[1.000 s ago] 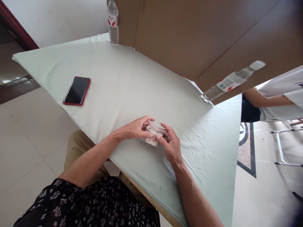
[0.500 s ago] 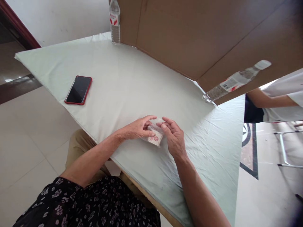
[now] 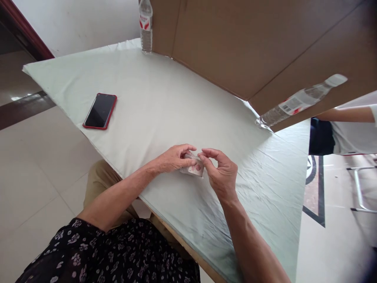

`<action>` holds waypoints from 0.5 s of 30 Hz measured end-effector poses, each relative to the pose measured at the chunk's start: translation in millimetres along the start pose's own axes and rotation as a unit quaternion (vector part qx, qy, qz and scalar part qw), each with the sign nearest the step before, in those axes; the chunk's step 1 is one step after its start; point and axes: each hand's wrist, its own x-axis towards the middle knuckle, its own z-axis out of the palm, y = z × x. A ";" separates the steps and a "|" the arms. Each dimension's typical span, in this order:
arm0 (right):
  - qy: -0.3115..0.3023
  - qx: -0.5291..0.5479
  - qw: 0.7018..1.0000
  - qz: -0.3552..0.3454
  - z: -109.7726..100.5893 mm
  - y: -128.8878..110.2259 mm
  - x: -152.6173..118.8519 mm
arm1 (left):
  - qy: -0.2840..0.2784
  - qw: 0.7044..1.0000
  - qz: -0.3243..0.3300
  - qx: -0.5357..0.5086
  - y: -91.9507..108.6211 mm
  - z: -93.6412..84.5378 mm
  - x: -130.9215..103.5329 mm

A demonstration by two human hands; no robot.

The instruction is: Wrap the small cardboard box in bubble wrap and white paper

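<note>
Near the table's front edge is a small white box [image 3: 196, 169] with red print, in what looks like a clear plastic wrapper [image 3: 190, 158]. My left hand [image 3: 174, 158] grips it from the left, thumb across its upper side and the fingers behind, partly hidden. At the box's upper right corner, my right hand [image 3: 221, 173] has thumb and forefinger pinched together on the plastic. The lower fingers of this hand are curled out of sight.
A phone [image 3: 100, 111] in a red case lies on the pale cloth-covered table [image 3: 165, 106], to the left. Behind stands a cardboard panel [image 3: 224, 47], with one water bottle [image 3: 146, 27] at its left end and another bottle [image 3: 297, 103] at its right. Beyond it shows a person's arm [image 3: 350, 114].
My right thumb and forefinger have come together at the box's upper corner. The box has tilted slightly between my hands. The other person's arm has shifted, and the view has moved a little.
</note>
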 end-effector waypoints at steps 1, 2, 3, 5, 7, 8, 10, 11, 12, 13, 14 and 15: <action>0.006 -0.020 1.000 -0.020 0.8 0.3 -3.2 | 0.010 1.000 0.002 0.006 -0.1 0.5 0.2; 0.014 -0.038 0.998 -0.043 1.9 1.3 -6.2 | 0.018 1.000 0.004 0.010 -0.1 1.1 0.4; 0.024 -0.054 0.996 -0.066 2.9 2.8 -8.8 | 0.022 1.000 0.005 0.011 0.0 1.5 0.4; 0.040 -0.078 0.990 -0.106 4.6 6.4 -12.5 | 0.023 1.000 0.006 0.011 0.7 2.0 0.2; 0.047 -0.098 0.984 -0.139 5.2 9.8 -14.4 | 0.012 1.000 0.007 0.008 2.1 1.4 -0.5; 0.048 -0.110 0.980 -0.158 5.0 11.2 -14.9 | 0.005 1.000 0.009 0.011 3.1 0.8 -0.9; 0.042 -0.142 0.964 -0.221 3.9 12.9 -16.0 | -0.002 1.000 0.015 0.026 4.9 -0.7 -1.7; 0.035 -0.161 0.952 -0.259 3.0 13.3 -17.0 | -0.002 0.999 0.016 0.036 5.6 -1.4 -2.0; 0.026 -0.179 0.938 -0.297 2.0 13.4 -18.5 | 0.001 0.999 0.016 0.043 6.2 -2.0 -2.3; 0.014 -0.194 0.924 -0.328 0.8 13.3 -20.6 | 0.004 0.999 0.015 0.049 6.6 -2.3 -2.5; 0.003 -0.203 0.915 -0.349 -0.5 13.1 -23.0 | 0.006 0.999 0.013 0.051 6.8 -2.5 -2.6; -0.006 -0.203 0.912 -0.357 -2.2 12.9 -25.6 | 0.006 0.999 0.010 0.051 6.9 -2.6 -2.6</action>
